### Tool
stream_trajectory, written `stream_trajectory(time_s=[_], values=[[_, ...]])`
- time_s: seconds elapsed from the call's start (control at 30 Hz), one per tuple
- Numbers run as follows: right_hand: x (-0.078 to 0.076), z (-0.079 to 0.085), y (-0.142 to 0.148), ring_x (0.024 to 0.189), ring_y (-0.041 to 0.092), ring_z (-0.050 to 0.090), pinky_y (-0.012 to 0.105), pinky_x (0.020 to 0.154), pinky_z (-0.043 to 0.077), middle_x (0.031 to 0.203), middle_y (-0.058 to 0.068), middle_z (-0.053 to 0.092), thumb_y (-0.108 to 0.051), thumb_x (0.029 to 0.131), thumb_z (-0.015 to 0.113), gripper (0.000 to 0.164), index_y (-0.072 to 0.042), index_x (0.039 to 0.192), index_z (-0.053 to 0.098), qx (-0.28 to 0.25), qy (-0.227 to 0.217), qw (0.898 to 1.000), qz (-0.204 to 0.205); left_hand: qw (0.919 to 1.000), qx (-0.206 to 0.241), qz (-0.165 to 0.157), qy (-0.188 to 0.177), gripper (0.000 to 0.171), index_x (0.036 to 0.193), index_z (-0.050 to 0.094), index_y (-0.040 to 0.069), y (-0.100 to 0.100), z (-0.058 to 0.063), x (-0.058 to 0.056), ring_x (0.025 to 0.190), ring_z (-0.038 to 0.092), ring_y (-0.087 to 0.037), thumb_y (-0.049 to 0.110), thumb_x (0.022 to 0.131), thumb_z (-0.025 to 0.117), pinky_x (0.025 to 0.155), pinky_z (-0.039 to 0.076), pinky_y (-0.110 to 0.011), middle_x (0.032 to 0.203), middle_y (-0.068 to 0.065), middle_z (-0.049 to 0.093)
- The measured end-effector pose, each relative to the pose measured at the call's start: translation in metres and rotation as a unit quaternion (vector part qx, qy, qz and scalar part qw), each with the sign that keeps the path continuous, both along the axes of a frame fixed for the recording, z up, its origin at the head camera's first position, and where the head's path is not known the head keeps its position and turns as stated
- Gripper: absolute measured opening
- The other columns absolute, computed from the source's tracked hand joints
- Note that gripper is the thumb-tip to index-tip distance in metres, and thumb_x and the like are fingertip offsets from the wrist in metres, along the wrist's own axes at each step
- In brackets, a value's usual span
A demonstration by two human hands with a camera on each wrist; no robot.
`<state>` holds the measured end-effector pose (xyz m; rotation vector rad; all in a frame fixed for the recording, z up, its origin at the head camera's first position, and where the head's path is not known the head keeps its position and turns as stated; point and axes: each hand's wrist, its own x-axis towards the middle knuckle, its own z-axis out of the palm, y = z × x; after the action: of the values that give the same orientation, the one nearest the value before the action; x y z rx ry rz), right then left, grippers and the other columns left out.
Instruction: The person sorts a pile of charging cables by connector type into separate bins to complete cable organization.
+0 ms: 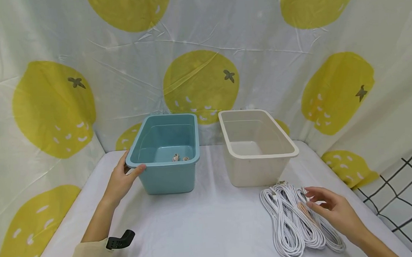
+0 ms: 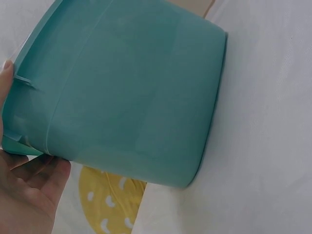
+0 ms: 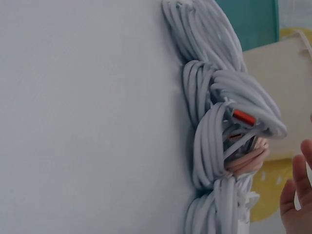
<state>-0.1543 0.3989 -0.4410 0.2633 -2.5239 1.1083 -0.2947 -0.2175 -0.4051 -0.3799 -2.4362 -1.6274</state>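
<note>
White table (image 1: pixel 203 228) bears two bins (image 1: pixel 168 179), left hand (image 1: pixel 119 181) gripping one, right hand (image 1: pixel 337 211) loosely parted beside several cables (image 1: pixel 289 226).

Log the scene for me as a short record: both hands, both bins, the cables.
Left hand: grips the blue bin's rim
Right hand: beside the white cables, holding nothing
Blue bin: upright on the cloth; small items inside, too small to name
Beige bin: upright, right of the blue bin
White cables: coiled bundles in front of the beige bin
</note>
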Motion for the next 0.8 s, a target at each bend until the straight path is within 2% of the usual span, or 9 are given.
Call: stream_trajectory(time_s=[0.2, 0.43, 0.53, 0.63, 0.8], values=[[0.003, -0.018, 0.011, 0.089, 0.001, 0.062, 0.019, 0.07, 0.053, 0.105, 0.008, 0.07, -0.004, 0.092, 0.078, 0.04, 0.002, 0.13, 0.066, 0.025, -0.034, 0.999, -0.033, 1.0, 0.001, 0.002, -0.003, 0.089, 0.167, 0.013, 0.014, 0.0, 0.0, 0.0, 0.148, 0.03, -0.042, 0.033, 0.101, 0.069, 0.109, 0.034, -0.068, 0.162, -0.02, 0.033], [0.006, -0.031, 0.012, 0.085, 0.0, 0.062, 0.024, 0.068, 0.055, 0.101, 0.003, 0.071, -0.012, 0.092, 0.08, 0.038, 0.002, 0.126, 0.069, 0.041, -0.079, 0.995, -0.036, 1.0, -0.001, 0.005, -0.003, 0.089, 0.167, 0.013, 0.014, 0.0, -0.001, 0.0, 0.148, 0.03, -0.042, 0.035, 0.101, 0.069, 0.109, 0.034, -0.068, 0.162, -0.02, 0.034], [0.006, -0.031, 0.01, 0.081, 0.001, 0.06, 0.025, 0.068, 0.055, 0.094, -0.002, 0.07, -0.018, 0.093, 0.079, 0.036, 0.002, 0.122, 0.072, 0.06, -0.102, 0.992, -0.037, 1.0, -0.003, 0.005, 0.0, 0.089, 0.167, 0.013, 0.014, 0.0, -0.002, -0.001, 0.148, 0.03, -0.042, 0.035, 0.102, 0.069, 0.109, 0.034, -0.068, 0.162, -0.019, 0.034], [0.003, -0.028, 0.01, 0.076, 0.001, 0.055, 0.025, 0.066, 0.051, 0.087, -0.006, 0.065, -0.026, 0.095, 0.077, 0.038, 0.002, 0.12, 0.074, 0.101, -0.142, 0.984, -0.039, 1.0, -0.002, 0.006, 0.001, 0.088, 0.167, 0.013, 0.013, 0.001, -0.001, 0.0, 0.148, 0.03, -0.042, 0.036, 0.102, 0.068, 0.109, 0.034, -0.068, 0.162, -0.02, 0.034], [0.0, -0.019, 0.01, 0.075, 0.003, 0.057, 0.027, 0.066, 0.051, 0.089, -0.006, 0.07, -0.029, 0.096, 0.076, 0.037, 0.003, 0.115, 0.077, 0.144, -0.176, 0.973, -0.027, 1.0, -0.003, 0.007, 0.003, 0.088, 0.167, 0.015, 0.013, 0.001, -0.001, 0.0, 0.148, 0.031, -0.042, 0.036, 0.102, 0.068, 0.109, 0.034, -0.068, 0.161, -0.02, 0.035]])
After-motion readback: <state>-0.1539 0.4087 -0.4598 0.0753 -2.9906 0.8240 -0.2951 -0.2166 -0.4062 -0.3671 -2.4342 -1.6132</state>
